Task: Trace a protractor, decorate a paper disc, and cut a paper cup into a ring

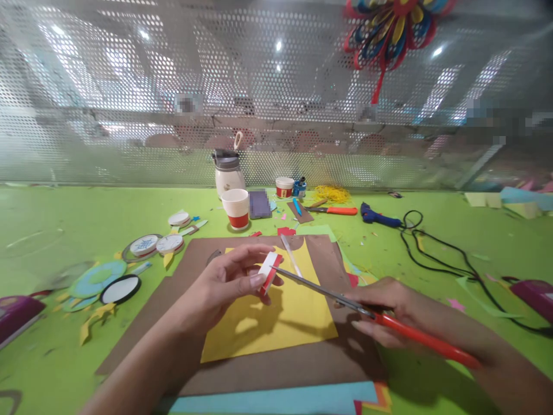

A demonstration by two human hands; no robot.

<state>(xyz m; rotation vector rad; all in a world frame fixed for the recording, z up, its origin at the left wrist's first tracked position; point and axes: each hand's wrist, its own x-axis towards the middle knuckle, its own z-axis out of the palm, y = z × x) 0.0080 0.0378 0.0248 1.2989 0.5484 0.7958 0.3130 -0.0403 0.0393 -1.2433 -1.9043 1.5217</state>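
Between the thumb and fingers of my left hand (242, 275) is a small white-and-red piece (268, 271), coloured like a paper cup. A pair of scissors (319, 290) with long metal blades and red handles is gripped in my right hand (389, 308). The blade tips point left and reach the face of the white-and-red piece; whether they cut into it cannot be made out. Both hands are above a yellow paper sheet (242, 334), which lies on brown sheets (276, 369). Behind the piece, a thin translucent stick (291, 253) rests on the yellow sheet.
A paper cup (235, 208) and a jug (228, 173) stand at the back. Farther right are an orange-handled knife (341, 211) and a blue glue gun (380, 216) with a black cord. Round paper crafts (97, 279) lie left. Light-blue paper (276, 397) shows in front.
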